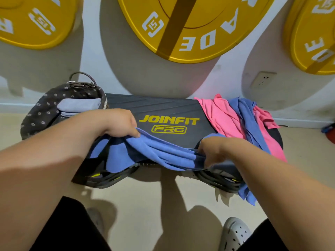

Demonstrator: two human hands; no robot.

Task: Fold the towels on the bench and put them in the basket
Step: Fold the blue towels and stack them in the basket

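A blue towel (pixel 163 153) hangs bunched between my two hands over the front edge of the black bench (pixel 163 105). My left hand (pixel 117 124) pinches its left end, and my right hand (pixel 215 151) grips its right end. On the bench's right end lies a loose heap of pink towels (pixel 223 116) and a blue towel (pixel 248 116). At the bench's left end stands a dark basket (pixel 45 109) with a flower-print lining; folded pale blue towels (pixel 79 104) lie inside it.
Yellow weight plates (pixel 190 24) hang on the white wall behind the bench. A wall socket (pixel 262 80) sits to the right. My legs and a grey clog (pixel 235 234) are on the beige floor in front.
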